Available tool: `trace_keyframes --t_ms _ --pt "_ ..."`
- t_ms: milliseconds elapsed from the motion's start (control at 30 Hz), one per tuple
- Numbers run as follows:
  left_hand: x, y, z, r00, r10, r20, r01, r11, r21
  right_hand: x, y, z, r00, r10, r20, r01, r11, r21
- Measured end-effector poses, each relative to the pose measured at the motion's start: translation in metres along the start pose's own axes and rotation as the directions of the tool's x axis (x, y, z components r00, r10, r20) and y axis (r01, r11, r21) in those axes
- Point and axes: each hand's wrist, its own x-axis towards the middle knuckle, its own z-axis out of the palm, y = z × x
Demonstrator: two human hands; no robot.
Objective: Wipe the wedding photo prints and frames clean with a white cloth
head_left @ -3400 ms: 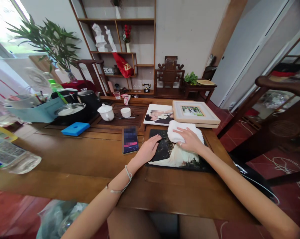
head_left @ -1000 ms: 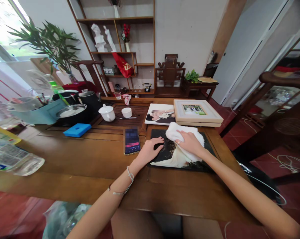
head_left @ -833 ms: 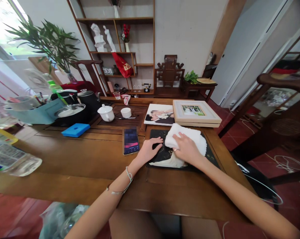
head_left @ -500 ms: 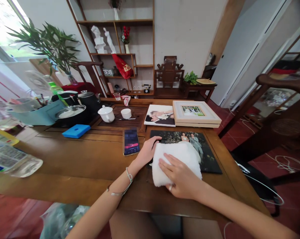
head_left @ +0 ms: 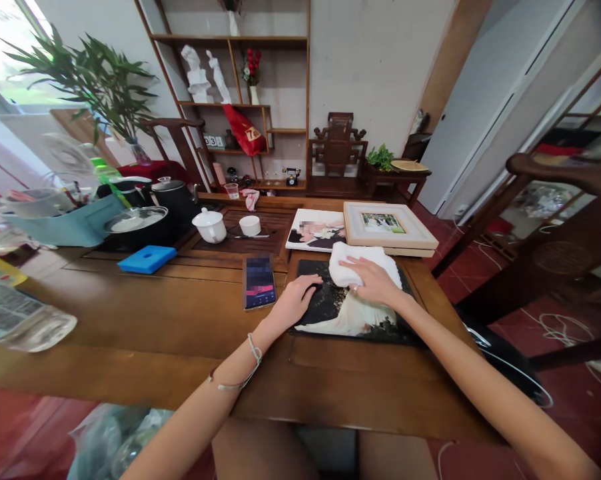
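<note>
A dark photo panel (head_left: 325, 311) with a wedding picture lies flat on the wooden table in front of me. My left hand (head_left: 300, 297) rests on its left edge, fingers stretched over the border and a gap beside the thumb. Over the panel's upper right part my right hand (head_left: 371, 279) presses down on a folded white towel (head_left: 343, 268). The towel hides the couple's upper bodies; the pale dress train shows below. To the left of my left hand lies a phone (head_left: 259, 283) with its screen lit.
Behind the panel are a white photo print (head_left: 314, 230) and a framed picture (head_left: 388, 225). Farther left stand a lidded white teapot (head_left: 209, 225), a white cup (head_left: 250, 225), a blue sponge-like block (head_left: 147, 259) and a clear bottle (head_left: 25, 319). A wooden chair (head_left: 545, 247) is at right.
My right hand has moved the towel away from me, from the panel's near left part to its far edge, uncovering the dress train. My left hand has stayed at the left edge.
</note>
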Motion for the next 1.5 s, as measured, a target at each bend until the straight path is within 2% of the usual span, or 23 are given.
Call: trace_keyframes --t_ms 100,300,400,467,533,700,833,933,1067,1167,1233,1300,1367,1500 --pt "0.000 0.000 0.000 1.000 -0.019 0.000 0.019 1.000 0.003 -0.010 -0.017 0.003 0.997 -0.073 0.006 0.073 0.997 0.027" --pt "0.000 0.001 0.000 0.999 -0.034 0.012 0.034 0.999 0.005 -0.088 -0.052 -0.004 0.953 -0.298 0.057 0.286 0.946 0.154" --pt "0.000 0.001 -0.001 1.000 -0.017 0.023 0.017 1.000 0.004 -0.110 -0.055 -0.012 0.932 -0.348 0.095 0.321 0.920 0.225" --pt "0.000 0.001 -0.002 1.000 -0.009 0.029 0.009 1.000 0.009 -0.108 -0.045 -0.014 0.937 -0.333 0.102 0.300 0.921 0.247" --pt "0.001 0.002 -0.002 0.999 -0.009 0.032 0.008 1.000 0.011 -0.094 -0.025 -0.013 0.959 -0.270 0.089 0.243 0.940 0.238" --pt "0.001 0.003 -0.003 0.999 -0.014 0.041 0.015 1.000 -0.002 -0.034 0.026 -0.002 1.000 -0.015 0.025 0.010 0.983 0.181" --pt "0.001 0.003 -0.003 0.999 -0.013 0.032 0.013 1.000 -0.001 -0.005 0.037 0.003 0.995 0.100 -0.013 -0.096 0.982 0.159" --pt "0.001 0.003 -0.003 0.999 -0.013 0.030 0.013 1.000 -0.003 -0.016 0.027 0.007 0.998 0.055 -0.044 -0.047 0.987 0.154" --pt "0.001 0.003 -0.003 0.999 -0.018 0.036 0.017 1.000 0.011 -0.069 0.001 0.006 0.991 -0.123 -0.056 0.132 0.971 0.200" --pt "0.001 0.003 -0.003 0.999 -0.020 0.038 0.020 1.000 0.020 -0.111 -0.018 -0.003 0.970 -0.244 0.000 0.236 0.939 0.251" --pt "0.001 0.003 -0.003 0.999 -0.014 0.045 0.013 1.000 0.021 -0.126 -0.021 -0.010 0.956 -0.289 0.040 0.267 0.923 0.278" --pt "0.002 0.003 -0.004 0.999 -0.007 0.046 0.006 1.000 0.020 -0.126 -0.012 -0.014 0.945 -0.318 0.074 0.280 0.906 0.317" --pt "0.002 0.003 -0.004 0.999 -0.005 0.046 0.004 1.000 0.018 -0.113 0.009 -0.014 0.948 -0.309 0.080 0.263 0.898 0.353" --pt "0.002 0.005 -0.005 0.998 -0.012 0.057 0.011 1.000 0.014 -0.069 0.062 -0.008 0.984 -0.179 0.014 0.163 0.923 0.349"
